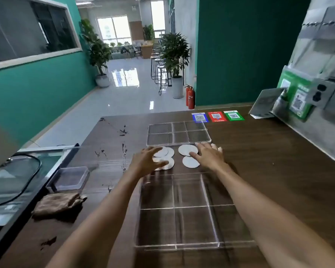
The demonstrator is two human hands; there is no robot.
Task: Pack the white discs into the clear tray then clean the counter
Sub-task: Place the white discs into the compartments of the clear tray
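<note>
Dark wood grain covers the bench (259, 161), and we take the clear tray (191, 209) nearest us as our landmark: it sits on the bench with its divided compartments holding nothing that we can see.

Just beyond the tray's far edge lie the white discs (190, 162). One loose cluster of overlapping discs lies off the tray's far left corner, and two more sit side by side toward the middle, one slightly farther away than the other. A further disc edge may peek out past the right hand, though it is too hidden to be sure.

Our left hand (145, 161) reaches over the tray's left side, fingers spread and lying across the overlapping cluster; its grip is wide and holds nothing. Our right hand (209, 155) reaches over the tray's right side, fingers extended flat, its thumb between the two separate discs; its grip is also wide, closed on nothing.

Beyond the discs, farther from the tray, a second clear divided piece (179, 133) lies flat. Past that, three cards (217, 117) in blue, red and green lie in a row.

Left of the tray we see a crumpled brown cloth (58, 203) near the bench's edge, and beyond it a small clear box (69, 178). Dark smears (124, 151) mark the bench to the left of the discs, with another dark patch (48, 242) near the close left corner.
</note>
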